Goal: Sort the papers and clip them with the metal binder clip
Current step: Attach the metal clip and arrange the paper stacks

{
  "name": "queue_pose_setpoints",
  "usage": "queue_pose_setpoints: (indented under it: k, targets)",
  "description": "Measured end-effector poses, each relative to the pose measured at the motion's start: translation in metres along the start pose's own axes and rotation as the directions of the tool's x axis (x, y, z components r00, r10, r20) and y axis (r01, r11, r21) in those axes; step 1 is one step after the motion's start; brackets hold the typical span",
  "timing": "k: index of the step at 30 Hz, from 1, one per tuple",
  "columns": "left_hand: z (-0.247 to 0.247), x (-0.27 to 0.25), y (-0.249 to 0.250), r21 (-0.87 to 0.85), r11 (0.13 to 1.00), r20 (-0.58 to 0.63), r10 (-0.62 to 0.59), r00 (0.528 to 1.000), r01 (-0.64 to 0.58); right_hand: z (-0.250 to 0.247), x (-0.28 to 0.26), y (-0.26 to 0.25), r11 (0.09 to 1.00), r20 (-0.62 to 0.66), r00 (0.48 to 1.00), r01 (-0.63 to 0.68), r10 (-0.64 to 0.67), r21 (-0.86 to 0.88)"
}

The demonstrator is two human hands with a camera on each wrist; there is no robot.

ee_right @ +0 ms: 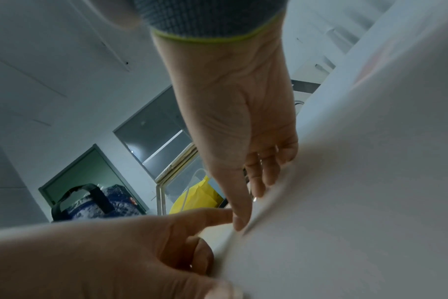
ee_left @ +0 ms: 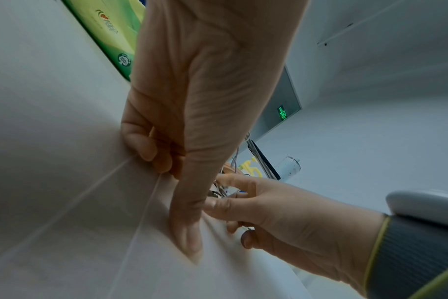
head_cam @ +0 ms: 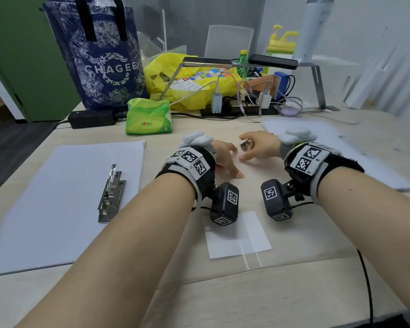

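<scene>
A small metal binder clip is pinched between the thumb and fingers of my right hand at the middle of the table; in the left wrist view only a glint of the clip shows. My left hand rests on the tabletop just left of it, fingers loosely curled, holding nothing. One stack of white papers lies at the left with a long metal lever clip on top. A second stack of white papers lies at the right, behind my right wrist.
A small white sheet lies near the front edge beneath my wrists. Behind the hands are a green tissue pack, a power strip with chargers, a yellow bag and a blue tote bag.
</scene>
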State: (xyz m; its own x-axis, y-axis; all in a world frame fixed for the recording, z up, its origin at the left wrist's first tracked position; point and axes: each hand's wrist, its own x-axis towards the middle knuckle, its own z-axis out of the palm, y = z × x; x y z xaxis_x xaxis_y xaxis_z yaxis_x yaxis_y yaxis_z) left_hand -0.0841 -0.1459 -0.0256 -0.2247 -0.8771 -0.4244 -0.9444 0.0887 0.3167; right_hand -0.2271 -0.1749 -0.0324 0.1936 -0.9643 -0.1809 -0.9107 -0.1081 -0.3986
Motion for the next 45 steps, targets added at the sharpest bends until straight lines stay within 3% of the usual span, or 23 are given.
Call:
queue_pose_setpoints:
  k: [7, 17, 22, 29, 33, 36, 40, 45]
  targets:
    - [-0.001, 0.0, 0.001, 0.008, 1.0, 0.004, -0.005, 1.0, 0.005, -0.002, -0.001, 0.006, 0.948, -0.161, 0.987, 0.036, 0.016, 0.317]
    - [0.0, -0.004, 0.0, 0.017, 1.0, -0.013, 0.008, 1.0, -0.007, -0.011, -0.021, 0.011, 0.919, -0.239, 0.967, 0.018, 0.084, 0.395]
    - [0.004, -0.009, 0.0, 0.066, 0.998, -0.038, 0.015, 0.999, -0.013, -0.016, -0.027, 0.018, 0.881, -0.229, 0.955, -0.059, 0.186, 0.469]
    - [0.008, -0.028, -0.009, 0.046, 0.999, 0.022, 0.012, 1.0, -0.013, -0.023, -0.045, 0.024, 0.892, -0.175, 0.96, -0.123, 0.218, 0.436]
    - [0.007, -0.048, -0.018, -0.007, 1.0, -0.02, 0.013, 1.0, -0.013, -0.022, -0.066, 0.008, 0.935, -0.174, 0.975, -0.073, 0.141, 0.346]
    - [0.005, -0.068, -0.03, -0.156, 0.988, -0.074, 0.0, 0.997, -0.012, -0.016, -0.084, -0.012, 0.965, -0.139, 0.988, -0.022, 0.06, 0.263]
    - [0.004, -0.097, -0.049, -0.181, 0.983, -0.195, -0.052, 0.979, 0.017, -0.006, -0.106, -0.037, 0.991, -0.006, 0.999, 0.034, -0.033, 0.132]
    - [0.002, -0.137, -0.079, -0.237, 0.969, -0.385, -0.159, 0.909, 0.069, 0.009, -0.13, -0.07, 0.991, 0.097, 0.988, 0.109, -0.117, 0.082]
